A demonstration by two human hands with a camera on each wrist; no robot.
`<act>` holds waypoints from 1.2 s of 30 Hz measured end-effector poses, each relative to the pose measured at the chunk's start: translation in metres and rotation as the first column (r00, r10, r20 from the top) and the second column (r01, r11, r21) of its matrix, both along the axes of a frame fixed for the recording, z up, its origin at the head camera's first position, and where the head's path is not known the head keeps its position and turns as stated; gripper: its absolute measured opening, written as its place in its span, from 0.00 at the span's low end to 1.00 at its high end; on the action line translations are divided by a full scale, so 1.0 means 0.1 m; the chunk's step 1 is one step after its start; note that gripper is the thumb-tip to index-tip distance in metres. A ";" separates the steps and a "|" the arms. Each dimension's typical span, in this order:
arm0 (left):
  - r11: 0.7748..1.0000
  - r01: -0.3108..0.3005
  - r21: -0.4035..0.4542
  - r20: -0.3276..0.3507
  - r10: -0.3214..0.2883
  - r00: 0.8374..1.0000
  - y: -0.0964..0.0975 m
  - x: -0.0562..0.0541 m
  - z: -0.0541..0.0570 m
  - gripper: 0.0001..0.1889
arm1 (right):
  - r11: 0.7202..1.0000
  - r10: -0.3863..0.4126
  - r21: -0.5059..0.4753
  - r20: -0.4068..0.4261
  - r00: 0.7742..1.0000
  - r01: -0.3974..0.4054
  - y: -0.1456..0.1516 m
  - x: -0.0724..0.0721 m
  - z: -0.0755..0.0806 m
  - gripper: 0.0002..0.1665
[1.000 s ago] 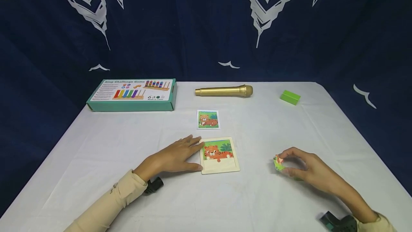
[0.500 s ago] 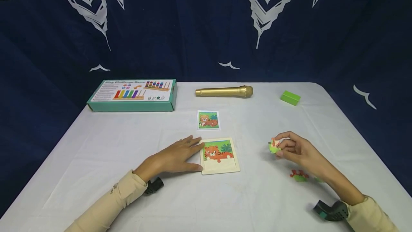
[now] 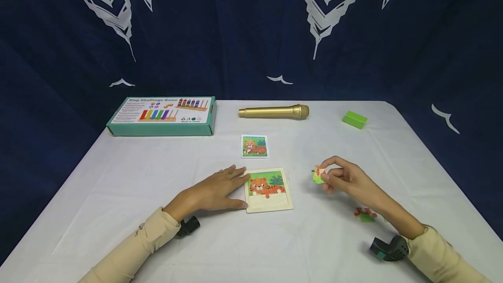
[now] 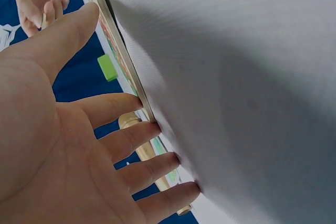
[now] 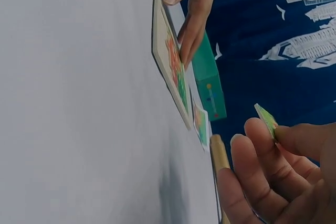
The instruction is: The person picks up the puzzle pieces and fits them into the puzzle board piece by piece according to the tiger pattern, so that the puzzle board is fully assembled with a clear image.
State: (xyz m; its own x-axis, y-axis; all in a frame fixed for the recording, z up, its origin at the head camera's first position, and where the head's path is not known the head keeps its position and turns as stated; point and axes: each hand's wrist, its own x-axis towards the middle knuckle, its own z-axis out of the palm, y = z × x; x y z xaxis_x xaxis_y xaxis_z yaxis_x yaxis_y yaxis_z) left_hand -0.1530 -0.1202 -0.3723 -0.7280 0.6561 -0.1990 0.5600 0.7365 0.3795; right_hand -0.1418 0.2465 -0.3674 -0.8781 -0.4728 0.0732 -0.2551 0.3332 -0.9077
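Observation:
A wooden puzzle board [image 3: 269, 204] lies mid-table, its upper half filled with a tiger picture and its lower half bare wood. My left hand [image 3: 214, 189] rests at the board's left edge, fingers straight and spread; in the left wrist view the thumb and fingertips meet its side. To the right, my right hand [image 3: 349, 178] pinches a puzzle piece [image 3: 318, 175], green with orange and cream, between thumb and fingers above the table. In the right wrist view the piece [image 5: 266, 120] stands tilted, seen partly edge-on. Beneath the right forearm lies another puzzle piece [image 3: 366, 217], green and red, partly hidden.
Behind the board lies a small tiger picture card [image 3: 254, 146]. Farther back are a gold microphone [image 3: 273, 111], a teal game box [image 3: 161, 129] at left and a green block [image 3: 355, 119] at right. A dark blue patterned cloth [image 3: 251, 34] hangs behind the table.
My right hand has lifted the puzzle piece and carried it left toward the board, uncovering the green and red piece. My left hand and the board have stayed put.

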 end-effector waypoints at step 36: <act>1.000 -0.001 -0.017 0.002 0.001 1.000 0.00 -0.01 0.01 0.41 | 0.991 0.083 0.112 -0.070 0.994 -0.075 -1.09 -0.10 -0.25 0.05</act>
